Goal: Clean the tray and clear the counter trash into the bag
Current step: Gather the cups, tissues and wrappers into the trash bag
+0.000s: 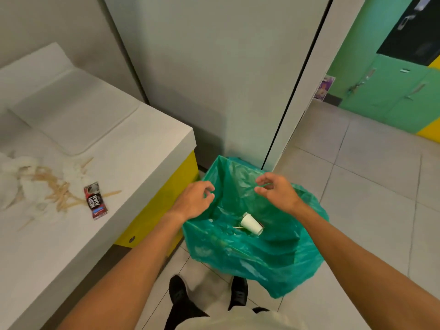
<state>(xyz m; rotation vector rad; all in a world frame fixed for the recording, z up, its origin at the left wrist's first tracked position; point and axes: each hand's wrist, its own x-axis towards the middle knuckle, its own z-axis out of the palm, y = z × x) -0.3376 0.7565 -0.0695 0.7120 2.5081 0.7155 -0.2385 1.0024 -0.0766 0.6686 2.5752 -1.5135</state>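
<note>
Nearest the lens, two black shoes stand on the tiled floor, directly in front of the green bag, which serves as the reference point for all positions below. Left of the bag, the white counter carries the remaining trash. The white tray lies far left of the bag, at the back of the counter against the wall. Crumpled white tissues lie furthest left of the bag, near the counter's outer edge. Wooden stirrers lie scattered among and just beside the tissues, on the side toward the bag. A red-and-black coffee sachet lies flat on the counter, the trash item closest to the bag. The left hand is positioned over the bag's left rim with fingers curled inward; it cannot be told whether they pinch the plastic. The bag itself stands open on the floor against the counter's yellow side panel. A white paper cup lies on its side at the bottom of the bag, with a thin stick just beside it. The right hand hangs above the bag's mouth, thumb and fingers loosely curled and apart, holding nothing. Far right of the bag, green lockers stand along the wall.
</note>
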